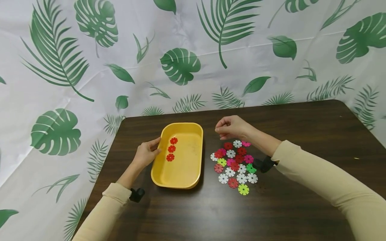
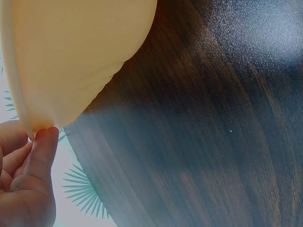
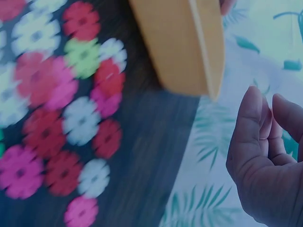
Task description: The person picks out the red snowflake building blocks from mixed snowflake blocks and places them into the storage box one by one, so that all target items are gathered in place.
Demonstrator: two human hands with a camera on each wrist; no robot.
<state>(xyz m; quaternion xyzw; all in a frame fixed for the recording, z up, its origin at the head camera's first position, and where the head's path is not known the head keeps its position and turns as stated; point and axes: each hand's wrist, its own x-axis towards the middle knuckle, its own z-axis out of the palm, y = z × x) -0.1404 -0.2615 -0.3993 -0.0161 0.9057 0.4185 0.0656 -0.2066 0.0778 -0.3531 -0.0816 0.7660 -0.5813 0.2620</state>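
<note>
A yellow plastic tray stands on the table, and my left hand grips its left rim. In the left wrist view the fingers and thumb of that left hand pinch the tray's edge. Three red notched discs lie inside the tray in a column near its left wall. My right hand hovers above the table, right of the tray and just beyond a spread of notched discs. In the right wrist view I see nothing between the slightly parted fingertips of the right hand.
The loose discs are white, red, pink, yellow-green and green, some overlapping. They lie on a dark wood-grain table. Behind it hangs a white cloth printed with green leaves. Black cameras are strapped to both wrists.
</note>
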